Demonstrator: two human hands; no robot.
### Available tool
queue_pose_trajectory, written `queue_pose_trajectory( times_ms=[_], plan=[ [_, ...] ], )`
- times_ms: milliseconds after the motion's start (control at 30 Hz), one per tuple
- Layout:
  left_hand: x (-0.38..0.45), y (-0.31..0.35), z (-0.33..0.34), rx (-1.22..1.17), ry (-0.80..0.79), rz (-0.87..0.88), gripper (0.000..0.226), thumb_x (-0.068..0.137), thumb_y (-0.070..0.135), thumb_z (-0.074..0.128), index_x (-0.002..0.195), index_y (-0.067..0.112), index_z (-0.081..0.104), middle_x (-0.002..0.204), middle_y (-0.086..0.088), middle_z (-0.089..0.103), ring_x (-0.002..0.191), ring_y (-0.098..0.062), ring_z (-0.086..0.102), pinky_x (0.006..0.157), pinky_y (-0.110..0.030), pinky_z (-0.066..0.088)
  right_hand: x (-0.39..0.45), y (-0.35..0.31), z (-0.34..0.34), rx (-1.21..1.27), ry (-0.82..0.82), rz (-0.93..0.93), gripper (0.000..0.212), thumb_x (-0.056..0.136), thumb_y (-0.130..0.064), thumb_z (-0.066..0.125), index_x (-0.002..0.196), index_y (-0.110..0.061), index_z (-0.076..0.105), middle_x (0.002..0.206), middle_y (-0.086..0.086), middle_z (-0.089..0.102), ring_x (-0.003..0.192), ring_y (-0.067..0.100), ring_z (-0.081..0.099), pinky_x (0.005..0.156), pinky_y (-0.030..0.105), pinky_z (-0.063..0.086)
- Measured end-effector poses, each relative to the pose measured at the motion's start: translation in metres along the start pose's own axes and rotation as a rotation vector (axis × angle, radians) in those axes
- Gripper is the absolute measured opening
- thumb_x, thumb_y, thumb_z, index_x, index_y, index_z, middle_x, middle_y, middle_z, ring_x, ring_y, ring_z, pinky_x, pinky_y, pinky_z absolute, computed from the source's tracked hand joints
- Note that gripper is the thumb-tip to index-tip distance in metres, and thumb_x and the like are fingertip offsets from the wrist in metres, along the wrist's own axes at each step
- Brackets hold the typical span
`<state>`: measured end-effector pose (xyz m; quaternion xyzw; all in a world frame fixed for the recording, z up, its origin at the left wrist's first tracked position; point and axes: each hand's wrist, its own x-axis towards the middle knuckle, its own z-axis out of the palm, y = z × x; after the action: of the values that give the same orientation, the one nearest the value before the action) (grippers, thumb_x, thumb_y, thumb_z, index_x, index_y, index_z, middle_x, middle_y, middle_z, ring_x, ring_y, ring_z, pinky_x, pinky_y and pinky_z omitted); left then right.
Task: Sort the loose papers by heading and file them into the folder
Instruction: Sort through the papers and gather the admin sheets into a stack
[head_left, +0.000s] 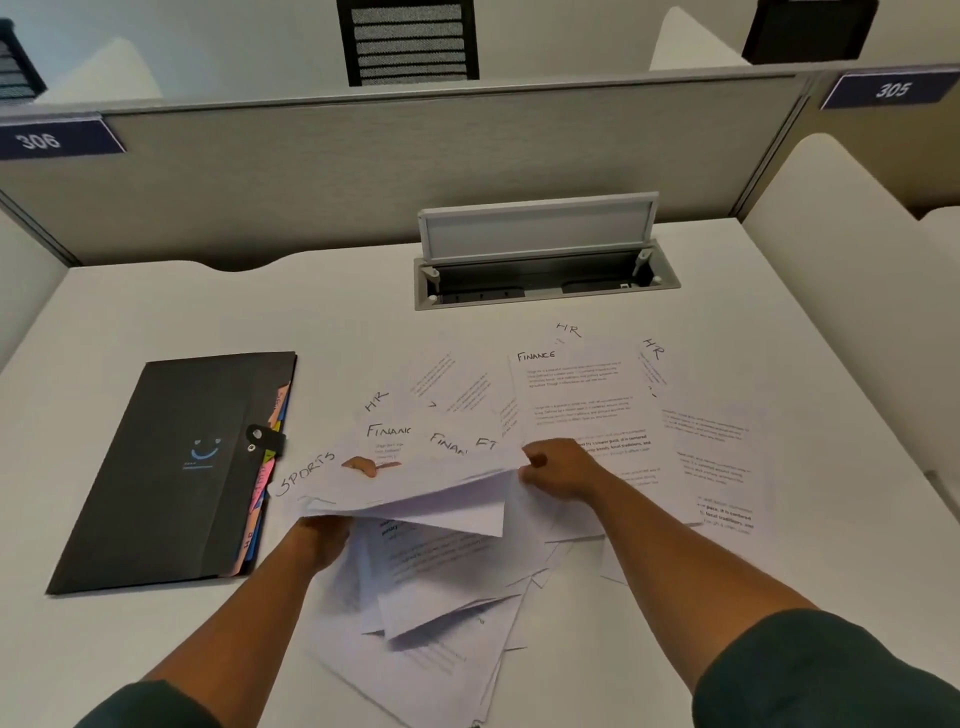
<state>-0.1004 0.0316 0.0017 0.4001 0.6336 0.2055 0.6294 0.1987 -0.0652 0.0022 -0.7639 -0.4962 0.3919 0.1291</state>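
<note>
Head camera view: a person in dark green sleeves works over a white worktop (156, 322) strewn with loose papers (587, 415). The left hand (324, 535) grips a sheaf of sheets (415, 483) from below, its fingertips (363, 466) showing over the top beside a sheet headed "SPORTS" (306, 475). The right hand (558, 467) pinches the right edge of the same sheaf, thumb and fingers curled round the paper.

A black folder (171, 467) lies closed and flat just left of the sheaf, a smiling face printed on its cover, a strap fastened at its right edge, and coloured tabs (265, 478) poking out along that side. Beyond and to the right of the sheaf, papers headed "FINANCE" and "HR" fan across the worktop, overlapping one another. More sheets lie in a loose heap (441, 597) nearer the person than the sheaf, between the forearms.

Farther from the person than the sheaf, a cable hatch (545, 280) is set in the worktop with its lid raised. A grey partition (415, 171) behind it carries labels reading 306 and 305.
</note>
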Motion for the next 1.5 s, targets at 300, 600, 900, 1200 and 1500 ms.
queue_pose_trajectory(
  times_ms=[300,600,900,1200,1500],
  plan=[
    [-0.008,0.001,0.0,-0.106,-0.074,-0.037,0.022,0.101,0.004,0.046,0.121,0.012,0.045,0.109,-0.008,0.055,0.087,-0.018,0.053,0.086,-0.036,0.043,0.01,0.017,-0.003,-0.196,0.255,0.074,0.04,0.083,-0.043,0.063,0.118,-0.022,0.061,0.126,-0.001,0.048,0.119,0.025,0.044,0.093,0.038,0.042],
    [-0.018,0.008,0.018,-0.024,-0.123,0.016,0.039,0.057,0.024,0.067,0.096,0.022,0.059,0.102,-0.009,0.061,0.094,-0.026,0.056,0.08,-0.038,0.047,0.011,0.033,-0.027,-0.348,0.186,0.354,0.079,0.077,-0.061,0.063,0.143,-0.028,0.035,0.156,0.003,0.016,0.142,0.032,0.015,0.109,0.054,0.026],
    [-0.021,0.014,0.032,0.0,-0.095,0.009,0.044,0.053,0.026,0.072,0.094,0.025,0.058,0.107,-0.01,0.059,0.104,-0.03,0.052,0.087,-0.041,0.043,0.021,0.004,-0.009,-0.345,0.233,0.011,0.048,0.084,-0.028,0.064,0.13,-0.029,0.052,0.151,0.0,0.028,0.14,0.029,0.02,0.104,0.043,0.035],
    [-0.013,0.017,0.029,0.023,-0.108,0.047,0.052,0.05,0.028,0.08,0.099,0.024,0.064,0.106,-0.012,0.065,0.1,-0.03,0.059,0.08,-0.038,0.05,0.023,0.024,-0.011,-0.55,0.203,0.163,0.044,0.093,-0.041,0.042,0.137,-0.043,0.039,0.156,0.006,0.016,0.143,0.035,0.011,0.109,0.053,0.026],
    [-0.014,0.015,0.031,-0.002,-0.142,0.059,0.04,0.055,0.027,0.069,0.093,0.024,0.059,0.099,-0.007,0.061,0.093,-0.023,0.053,0.073,-0.031,0.045,0.021,0.022,-0.022,-0.372,0.417,0.221,0.047,0.083,-0.025,0.061,0.13,-0.022,0.055,0.141,0.007,0.041,0.128,0.029,0.034,0.097,0.042,0.041]
  ],
)
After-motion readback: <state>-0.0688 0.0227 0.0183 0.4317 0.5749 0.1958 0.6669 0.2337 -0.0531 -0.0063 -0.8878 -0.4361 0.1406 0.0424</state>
